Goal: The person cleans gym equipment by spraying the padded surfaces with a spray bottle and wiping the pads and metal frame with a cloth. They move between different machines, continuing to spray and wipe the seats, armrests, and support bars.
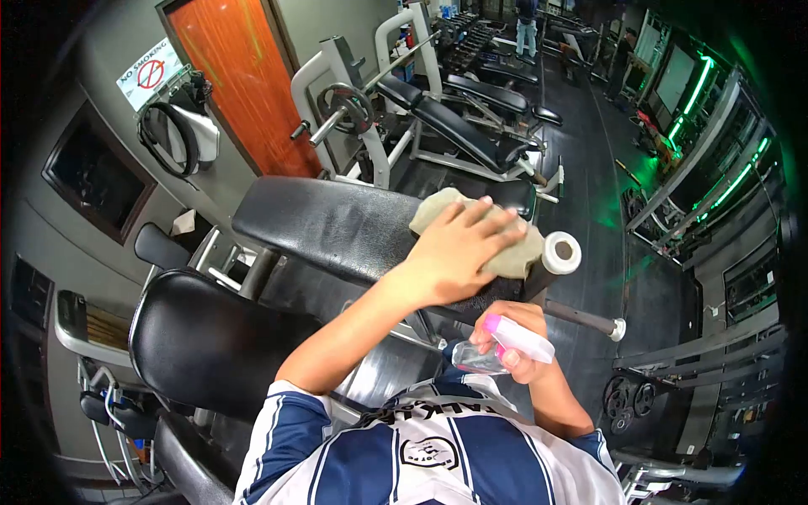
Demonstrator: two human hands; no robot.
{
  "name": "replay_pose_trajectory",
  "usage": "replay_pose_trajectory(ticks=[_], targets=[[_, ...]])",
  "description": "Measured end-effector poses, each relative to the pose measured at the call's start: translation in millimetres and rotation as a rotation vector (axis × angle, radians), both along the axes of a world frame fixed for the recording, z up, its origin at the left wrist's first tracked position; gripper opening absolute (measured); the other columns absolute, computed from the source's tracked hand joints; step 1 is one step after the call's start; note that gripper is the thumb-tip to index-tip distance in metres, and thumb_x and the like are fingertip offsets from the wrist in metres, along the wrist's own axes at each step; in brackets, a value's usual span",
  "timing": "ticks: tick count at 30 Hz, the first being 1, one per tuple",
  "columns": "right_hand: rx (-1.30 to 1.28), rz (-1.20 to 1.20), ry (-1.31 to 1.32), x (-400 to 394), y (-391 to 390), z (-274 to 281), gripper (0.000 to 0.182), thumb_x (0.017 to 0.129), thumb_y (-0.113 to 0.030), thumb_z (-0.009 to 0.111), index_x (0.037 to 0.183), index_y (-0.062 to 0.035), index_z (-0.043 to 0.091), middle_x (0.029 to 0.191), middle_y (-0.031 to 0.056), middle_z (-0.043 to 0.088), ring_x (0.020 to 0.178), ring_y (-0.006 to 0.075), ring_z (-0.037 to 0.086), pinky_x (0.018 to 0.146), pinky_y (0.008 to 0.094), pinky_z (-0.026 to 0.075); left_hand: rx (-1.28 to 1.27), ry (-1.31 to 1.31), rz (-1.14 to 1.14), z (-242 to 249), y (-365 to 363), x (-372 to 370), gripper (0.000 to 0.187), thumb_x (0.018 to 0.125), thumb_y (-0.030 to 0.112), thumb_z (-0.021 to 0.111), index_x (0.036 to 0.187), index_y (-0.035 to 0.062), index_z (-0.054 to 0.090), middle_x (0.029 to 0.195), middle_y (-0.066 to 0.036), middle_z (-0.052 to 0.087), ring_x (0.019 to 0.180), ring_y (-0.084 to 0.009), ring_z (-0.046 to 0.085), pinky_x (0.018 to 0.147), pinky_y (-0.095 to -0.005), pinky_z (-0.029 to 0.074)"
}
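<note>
Gym surface: left hand presses cloth, fingers spread; right hand fingers wrapped around spray bottle

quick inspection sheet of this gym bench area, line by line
surface: black bench pad, worn, cloth lying on its far end
job's things: tan cloth under left hand; spray bottle, pink trigger
clutter: nothing seen on the pad
grips: left hand flat on the cloth; right hand wrapped round the bottle
cables: coiled black hose on the wall
surroundings: orange door, no smoking sign, barbell, a person far back
</note>
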State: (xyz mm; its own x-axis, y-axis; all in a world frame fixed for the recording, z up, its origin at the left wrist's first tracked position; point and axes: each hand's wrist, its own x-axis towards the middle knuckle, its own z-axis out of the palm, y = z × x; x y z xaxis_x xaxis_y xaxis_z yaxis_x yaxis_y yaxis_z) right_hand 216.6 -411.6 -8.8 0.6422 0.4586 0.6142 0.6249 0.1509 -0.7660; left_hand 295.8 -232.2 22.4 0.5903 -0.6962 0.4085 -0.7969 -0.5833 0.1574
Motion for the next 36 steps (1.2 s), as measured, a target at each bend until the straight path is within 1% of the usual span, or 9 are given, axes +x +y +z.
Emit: replay_pose_trajectory(ticks=[9, 13, 17, 20, 23, 26, 29, 31, 36], targets=[[-0.084, -0.034, -0.116, 5.3, -0.7, 1.8, 0.046, 0.092, -0.044, 0.054, 0.083, -0.0010, 0.065, 0.074, 0.0087, 0.066, 0.055, 0.0179, 0.065, 0.049, 0.0284, 0.050, -0.010, 0.141, 0.241, -6.6, 97.5, -41.6, 0.084, 0.063, 0.009, 0.063, 0.145, 0.0246, 0.049, 0.158, -0.004, 0.036, 0.147, -0.0323, 0.029, 0.120, -0.0543, 0.021], [-0.080, -0.020, -0.090, 5.5, -2.4, 0.1, 0.046, 0.093, -0.044, 0.054, 0.084, 0.0003, 0.064, 0.075, 0.0107, 0.067, 0.054, 0.0175, 0.065, 0.049, 0.0275, 0.050, -0.040, 0.027, 0.502, -17.9, 173.9, -9.9, 0.065, 0.079, 0.019, 0.064, 0.142, 0.0210, 0.052, 0.152, -0.007, 0.045, 0.143, -0.0342, 0.035, 0.119, -0.0519, 0.023], [-0.093, 0.001, -0.100, 7.1, -2.3, 2.5, 0.046, 0.093, -0.043, 0.055, 0.085, 0.0012, 0.064, 0.076, 0.0113, 0.067, 0.054, 0.0177, 0.065, 0.049, 0.0274, 0.051, -0.110, -0.125, 0.894, -31.3, 252.2, 43.0, 0.039, 0.093, 0.034, 0.057, 0.121, 0.0076, 0.064, 0.123, -0.015, 0.063, 0.123, -0.0329, 0.053, 0.106, -0.0416, 0.040], [-0.094, 0.020, -0.086, 6.7, -3.3, 3.3, 0.045, 0.092, -0.042, 0.056, 0.086, 0.0014, 0.064, 0.077, 0.0113, 0.068, 0.055, 0.0178, 0.065, 0.050, 0.0278, 0.052, -0.196, 0.057, 1.102, -33.6, 287.1, 59.9, 0.050, 0.097, 0.047, 0.046, 0.123, 0.0083, 0.064, 0.125, -0.017, 0.061, 0.126, -0.0343, 0.050, 0.111, -0.0480, 0.032], [-0.134, 0.006, -0.101, 5.2, -4.6, 2.3, 0.043, 0.091, -0.041, 0.058, 0.086, 0.0016, 0.064, 0.077, 0.0108, 0.068, 0.056, 0.0181, 0.066, 0.051, 0.0285, 0.052, -0.200, -0.043, 1.112, -32.2, 254.3, 47.1, 0.048, 0.096, 0.045, 0.047, 0.122, 0.0085, 0.064, 0.128, -0.015, 0.060, 0.127, -0.0352, 0.048, 0.112, -0.0499, 0.027], [-0.132, -0.020, -0.067, 5.3, -1.6, 2.3, 0.059, 0.092, -0.056, 0.053, 0.078, 0.0010, 0.062, 0.074, 0.0134, 0.065, 0.054, 0.0180, 0.064, 0.049, 0.0280, 0.052, -0.068, -0.164, 0.980, -29.1, 209.7, 13.0, 0.038, 0.091, 0.038, 0.055, 0.117, 0.0119, 0.067, 0.128, -0.011, 0.058, 0.127, -0.0332, 0.043, 0.111, -0.0476, 0.026], [-0.111, 0.000, -0.062, 8.5, -2.5, 4.9, 0.058, 0.092, -0.055, 0.054, 0.079, 0.0013, 0.062, 0.075, 0.0128, 0.066, 0.054, 0.0180, 0.064, 0.049, 0.0279, 0.052, -0.105, 0.002, 0.768, -29.2, 157.7, -33.2, 0.054, 0.085, 0.028, 0.062, 0.137, 0.0136, 0.058, 0.149, -0.007, 0.048, 0.144, -0.0323, 0.033, 0.120, -0.0551, 0.009], [-0.176, 0.065, -0.033, 11.5, -2.7, 16.5, 0.035, 0.088, -0.034, 0.062, 0.086, 0.0011, 0.066, 0.076, 0.0109, 0.067, 0.061, 0.0231, 0.066, 0.053, 0.0316, 0.052, -0.153, -0.026, 0.732, -55.7, 131.1, -57.4, 0.060, 0.078, 0.022, 0.062, 0.138, 0.0177, 0.058, 0.147, -0.006, 0.050, 0.145, -0.0298, 0.032, 0.121, -0.0547, 0.005], [-0.318, 0.094, -0.073, 14.4, 8.2, 39.3, 0.023, 0.083, -0.021, 0.068, 0.090, 0.0008, 0.066, 0.078, 0.0110, 0.065, 0.064, 0.0286, 0.065, 0.054, 0.0351, 0.051, -0.252, -0.195, 0.898, -77.0, 168.5, -45.2, 0.059, 0.075, 0.014, 0.064, 0.134, 0.0188, 0.060, 0.145, -0.002, 0.052, 0.142, -0.0310, 0.037, 0.118, -0.0620, 0.010]])
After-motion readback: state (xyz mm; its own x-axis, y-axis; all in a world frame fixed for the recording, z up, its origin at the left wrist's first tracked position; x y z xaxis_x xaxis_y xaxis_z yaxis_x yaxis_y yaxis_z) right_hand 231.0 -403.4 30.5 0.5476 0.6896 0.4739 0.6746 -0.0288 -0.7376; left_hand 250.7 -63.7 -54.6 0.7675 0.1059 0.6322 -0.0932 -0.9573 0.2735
